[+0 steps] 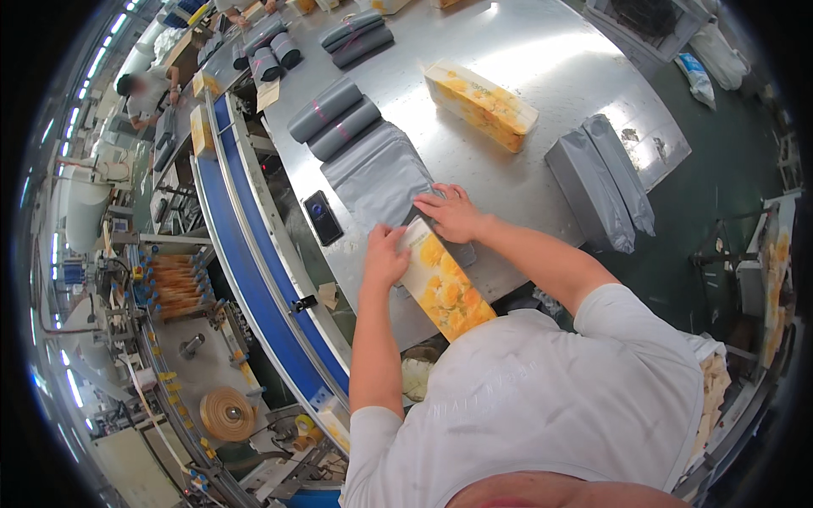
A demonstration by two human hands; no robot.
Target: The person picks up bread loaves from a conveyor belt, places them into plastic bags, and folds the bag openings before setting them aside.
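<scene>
A long soft pack printed with yellow flowers [445,284] lies aslant between my arms, its near end against my shirt. My left hand [387,256] is closed on the left side of its far end, fingers curled over the corner. At the opposite side of that end, my right hand [453,215] has its fingers bent at the edge of a grey plastic bag [461,252]; the fingertips are partly hidden. Just beyond my hands lies a flat stack of grey plastic bags [377,173]. Part of a bag shows beneath the pack's far end.
Rolled grey bags [325,110] lie beyond the stack, and a phone [323,218] is left of it. Another flower-printed pack [483,106] stands farther back. Filled grey bags [593,182] sit at the table's right edge. A blue conveyor [254,254] runs along the left.
</scene>
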